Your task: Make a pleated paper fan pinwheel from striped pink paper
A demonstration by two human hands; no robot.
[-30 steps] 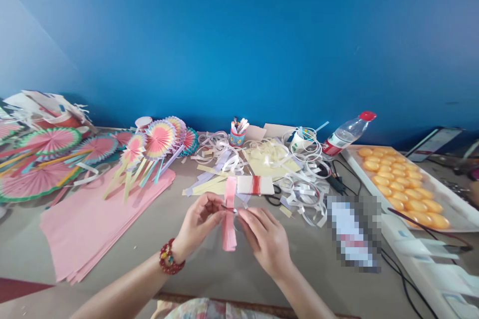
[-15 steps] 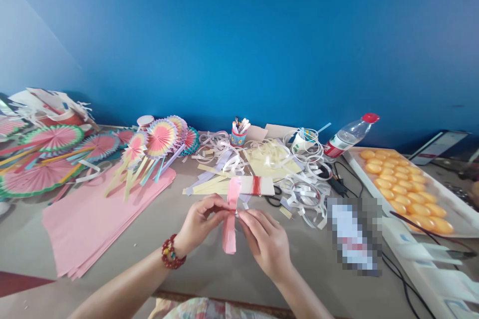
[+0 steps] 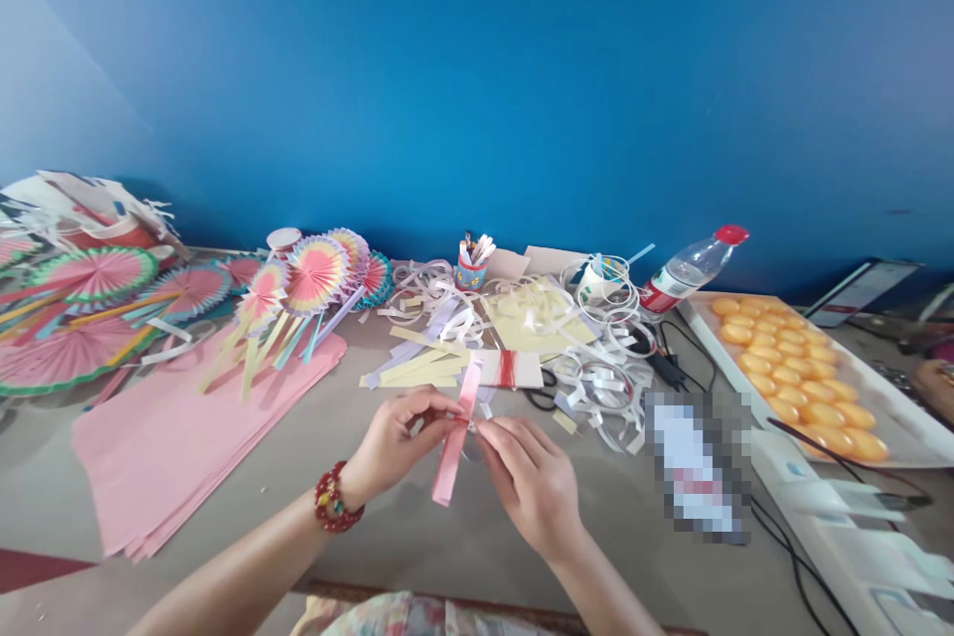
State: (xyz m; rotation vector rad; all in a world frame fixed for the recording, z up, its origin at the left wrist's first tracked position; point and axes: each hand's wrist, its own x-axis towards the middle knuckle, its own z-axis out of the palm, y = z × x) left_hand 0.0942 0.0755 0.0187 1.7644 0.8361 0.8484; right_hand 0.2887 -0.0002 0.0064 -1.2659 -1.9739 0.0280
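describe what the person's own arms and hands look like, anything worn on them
The left hand and right hand are ungloved. A bracelet of dark red beads, with a yellow one, circles the left wrist; nothing shows on the right wrist. The forearms are bare, with no sleeves in view.

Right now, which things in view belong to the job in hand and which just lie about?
Probably for the job: pink paper strip, pinched by the left hand; thread-wound card; pink sheets.
Apparently just lying about: bottle; orange oval objects.
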